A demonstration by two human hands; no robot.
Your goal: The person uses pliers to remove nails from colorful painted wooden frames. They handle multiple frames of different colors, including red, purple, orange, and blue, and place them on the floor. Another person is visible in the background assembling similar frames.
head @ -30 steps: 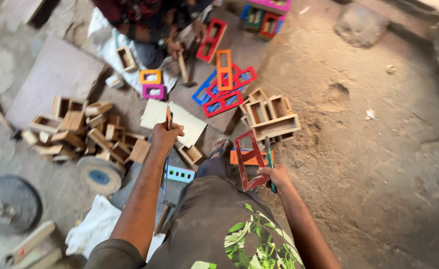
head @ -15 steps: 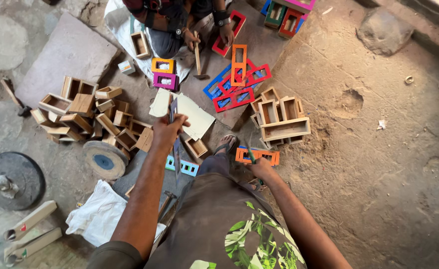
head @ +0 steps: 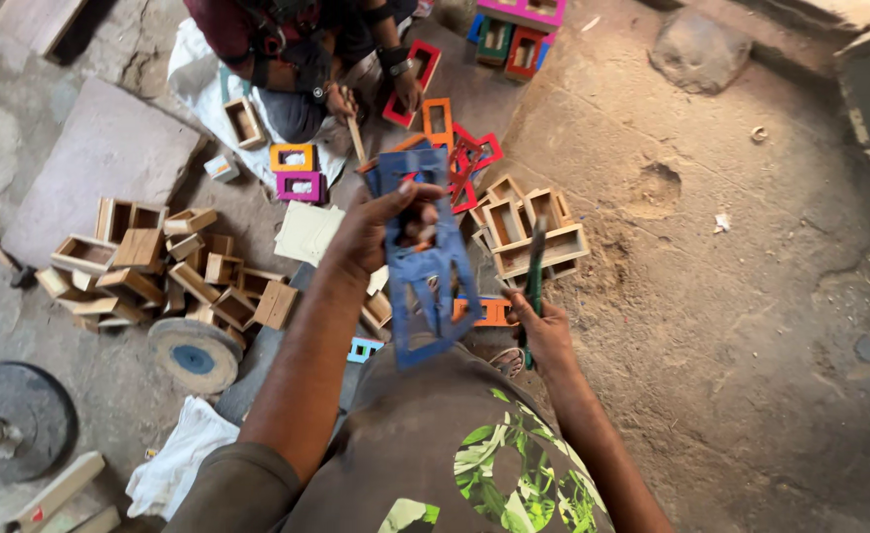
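My left hand (head: 371,232) is raised in front of me and grips a blue painted wooden frame (head: 425,286) with several openings, held upright. My right hand (head: 543,331) is lower, to the right, and holds a thin dark brush (head: 534,262) that points up. An orange frame (head: 489,311) lies on the ground just left of my right hand, partly hidden behind the blue frame. A small light blue frame (head: 363,348) lies near my knee.
Another person (head: 287,39) sits opposite with red, orange and blue frames (head: 464,158) beside them. Unpainted wooden boxes are heaped at left (head: 158,271) and stacked at centre right (head: 533,232). A round disc (head: 195,353), a white cloth (head: 178,464) and a stone slab (head: 99,158) lie at left.
My left hand has lifted the blue frame off the ground toward me. My right hand has left the orange frame and now holds the brush upright.
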